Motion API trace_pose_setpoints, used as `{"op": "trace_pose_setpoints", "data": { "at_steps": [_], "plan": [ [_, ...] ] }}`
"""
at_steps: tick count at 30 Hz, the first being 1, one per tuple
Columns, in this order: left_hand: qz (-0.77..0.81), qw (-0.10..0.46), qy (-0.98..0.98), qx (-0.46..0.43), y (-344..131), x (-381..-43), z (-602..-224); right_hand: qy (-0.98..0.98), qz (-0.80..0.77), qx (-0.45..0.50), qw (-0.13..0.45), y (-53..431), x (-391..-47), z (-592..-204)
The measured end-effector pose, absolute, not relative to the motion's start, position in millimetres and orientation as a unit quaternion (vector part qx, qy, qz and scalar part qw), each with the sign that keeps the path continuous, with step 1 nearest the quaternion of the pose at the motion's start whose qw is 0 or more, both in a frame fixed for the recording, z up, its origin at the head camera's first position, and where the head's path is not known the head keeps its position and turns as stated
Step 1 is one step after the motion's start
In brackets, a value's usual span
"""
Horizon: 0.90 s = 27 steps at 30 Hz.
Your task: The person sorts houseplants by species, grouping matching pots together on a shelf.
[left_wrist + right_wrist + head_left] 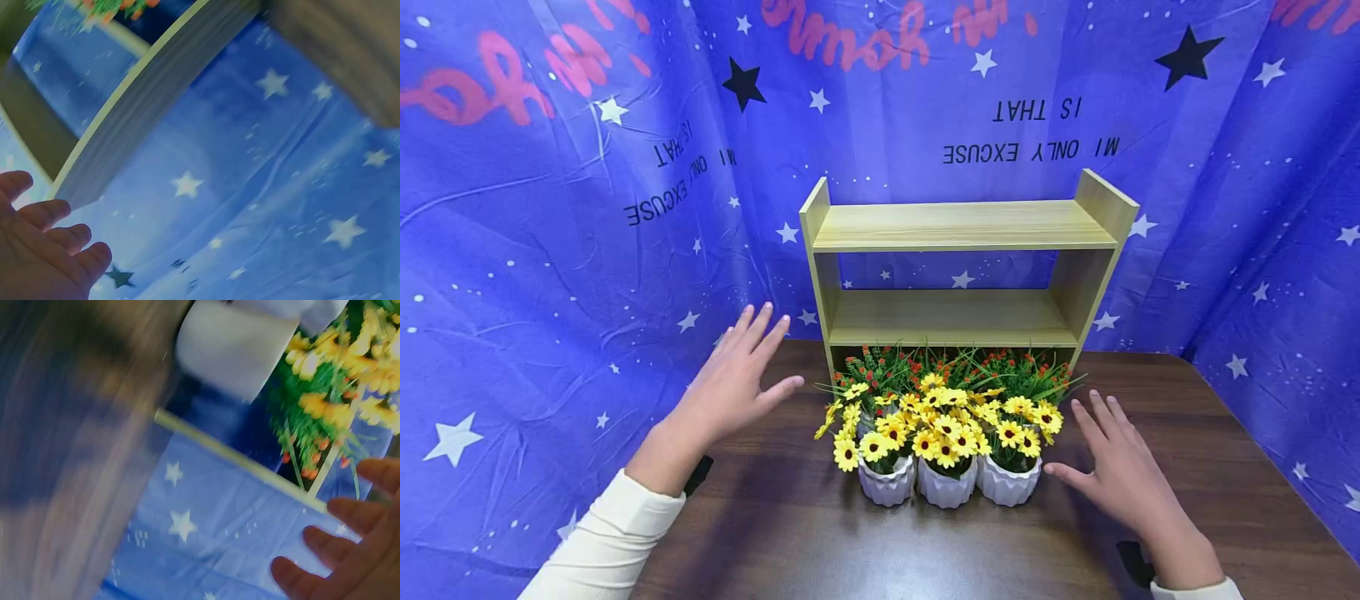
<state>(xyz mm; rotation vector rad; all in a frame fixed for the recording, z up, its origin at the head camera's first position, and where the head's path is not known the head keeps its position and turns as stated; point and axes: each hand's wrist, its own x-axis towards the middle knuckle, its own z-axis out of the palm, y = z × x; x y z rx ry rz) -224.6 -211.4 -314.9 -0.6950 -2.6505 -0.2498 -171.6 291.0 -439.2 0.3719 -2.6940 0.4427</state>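
Note:
My left hand [730,375] hovers left of the flowers with its fingers spread, holding nothing. On the other side my right hand [1116,467] is held with fingers extended, near a white pot of yellow flowers [1009,479] but apart from it. Two more white pots, a left one [887,483] and a middle one [947,485], stand beside it in a row, each with yellow daisy-like flowers. Behind them are green plants with small red blooms [1015,371]; their pots are mostly hidden. The left wrist view shows the left fingers [94,259] near the shelf's side panel.
A light wooden shelf [955,227] with two visible boards stands behind the plants on a dark brown table [760,517]. Blue cloth [572,275] with stars and lettering hangs at the back and both sides. The table's right edge runs near the cloth.

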Motion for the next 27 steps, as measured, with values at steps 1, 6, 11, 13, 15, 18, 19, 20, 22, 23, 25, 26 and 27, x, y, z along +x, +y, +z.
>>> {"op": "trace_pose_setpoints", "data": {
  "at_steps": [1, 6, 11, 13, 15, 18, 19, 20, 22, 23, 25, 26, 27],
  "plan": [
    [-0.094, 0.200, -0.943, -0.250, -209, -227, -307, -0.959, 0.169, 0.129, 0.189, 290, -171, -440],
    [-0.118, 0.243, -0.929, -0.252, -195, -242, -269, -0.951, 0.231, 0.110, 0.173, 284, -168, -443],
    [-0.149, 0.269, -0.925, -0.221, -180, -264, -237, -0.942, 0.273, 0.093, 0.171, 279, -169, -445],
    [-0.167, 0.266, -0.927, -0.207, -175, -272, -229, -0.941, 0.284, 0.083, 0.166, 276, -168, -446],
    [-0.184, 0.261, -0.927, -0.195, -170, -281, -222, -0.940, 0.293, 0.071, 0.161, 273, -168, -446],
    [-0.199, 0.255, -0.928, -0.186, -165, -295, -216, -0.940, 0.303, 0.053, 0.148, 269, -167, -446],
    [-0.202, 0.251, -0.929, -0.183, -165, -299, -214, -0.940, 0.308, 0.047, 0.141, 268, -167, -447],
    [-0.205, 0.247, -0.930, -0.179, -164, -303, -213, -0.939, 0.313, 0.042, 0.134, 266, -167, -447],
    [-0.206, 0.238, -0.934, -0.172, -164, -310, -211, -0.938, 0.320, 0.039, 0.126, 264, -167, -448],
    [-0.204, 0.232, -0.936, -0.167, -164, -313, -210, -0.938, 0.322, 0.039, 0.123, 264, -167, -448],
    [-0.201, 0.222, -0.941, -0.160, -163, -317, -209, -0.937, 0.328, 0.036, 0.116, 263, -166, -449],
    [-0.198, 0.219, -0.942, -0.158, -162, -318, -208, -0.937, 0.328, 0.036, 0.116, 263, -166, -449],
    [-0.195, 0.216, -0.944, -0.156, -161, -320, -208, -0.936, 0.329, 0.036, 0.116, 263, -166, -449]
  ]
}}
